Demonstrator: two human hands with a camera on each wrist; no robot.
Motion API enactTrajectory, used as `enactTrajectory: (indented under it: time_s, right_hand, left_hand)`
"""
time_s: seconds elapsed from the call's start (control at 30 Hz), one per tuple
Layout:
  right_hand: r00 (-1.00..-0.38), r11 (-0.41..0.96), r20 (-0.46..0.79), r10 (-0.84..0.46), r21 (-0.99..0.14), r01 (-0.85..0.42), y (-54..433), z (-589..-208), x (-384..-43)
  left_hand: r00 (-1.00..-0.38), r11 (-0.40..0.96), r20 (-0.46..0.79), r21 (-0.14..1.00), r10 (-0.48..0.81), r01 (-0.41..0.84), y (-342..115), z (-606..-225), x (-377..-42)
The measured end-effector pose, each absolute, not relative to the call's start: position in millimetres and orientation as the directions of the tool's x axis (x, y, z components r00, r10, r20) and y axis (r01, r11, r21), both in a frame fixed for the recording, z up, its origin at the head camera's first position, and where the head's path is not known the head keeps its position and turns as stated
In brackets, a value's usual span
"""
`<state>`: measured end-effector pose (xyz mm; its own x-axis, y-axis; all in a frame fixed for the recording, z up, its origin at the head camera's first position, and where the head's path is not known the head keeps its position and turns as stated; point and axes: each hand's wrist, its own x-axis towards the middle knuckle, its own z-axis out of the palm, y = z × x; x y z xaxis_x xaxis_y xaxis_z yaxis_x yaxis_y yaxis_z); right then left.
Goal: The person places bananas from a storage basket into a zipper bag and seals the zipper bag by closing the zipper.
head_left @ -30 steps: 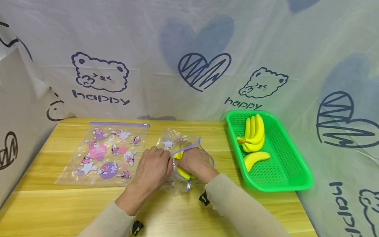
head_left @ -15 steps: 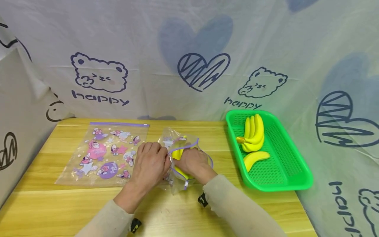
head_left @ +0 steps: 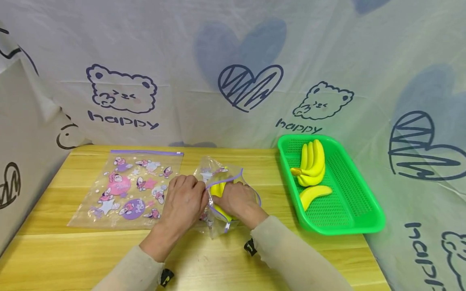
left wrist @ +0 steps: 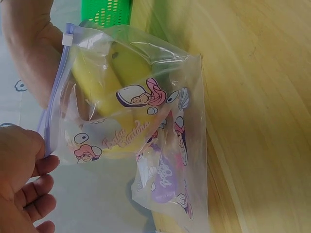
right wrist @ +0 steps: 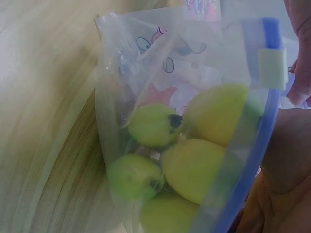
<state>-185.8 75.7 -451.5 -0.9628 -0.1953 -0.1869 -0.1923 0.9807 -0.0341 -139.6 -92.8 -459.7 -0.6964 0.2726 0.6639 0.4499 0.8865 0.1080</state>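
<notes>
A clear zip bag (head_left: 206, 171) with cartoon prints and a purple zip edge stands on the table, its mouth spread. Inside it is a bunch of bananas (left wrist: 104, 80), whose tips press against the plastic in the right wrist view. My left hand (head_left: 184, 199) pinches the bag's rim on the left side. Reaching through the mouth, my right hand (head_left: 238, 200) grips the bunch within the bag; its fingertips are largely hidden. The white zip slider (right wrist: 272, 69) sits at the near end of the opening.
A second clear printed bag (head_left: 127, 184) lies flat on the wooden table (head_left: 73, 258) to the left. At the right, a green basket (head_left: 358, 190) holds another banana bunch (head_left: 312, 165) and a single banana (head_left: 315, 195). A printed cloth hangs behind.
Over the last second my left hand has shifted slightly left, and the bag's mouth has come a little left with it. My right hand stays inside the bag.
</notes>
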Motion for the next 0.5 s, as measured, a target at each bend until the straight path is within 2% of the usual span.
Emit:
enactTrajectory:
  time_s: [0.3, 0.5]
  right_hand:
    - [-0.960, 0.973, -0.162, -0.228, -0.073, -0.218, 78, -446, -179]
    - [-0.939, 0.927, -0.020, -0.343, -0.166, -0.335, 88, -437, -164]
  left_hand:
    - [-0.735, 0.894, 0.624, 0.128, 0.265, 0.430, -94, -459, -138]
    - [-0.749, 0.896, 0.608, 0.133, 0.264, 0.424, -95, -459, -138]
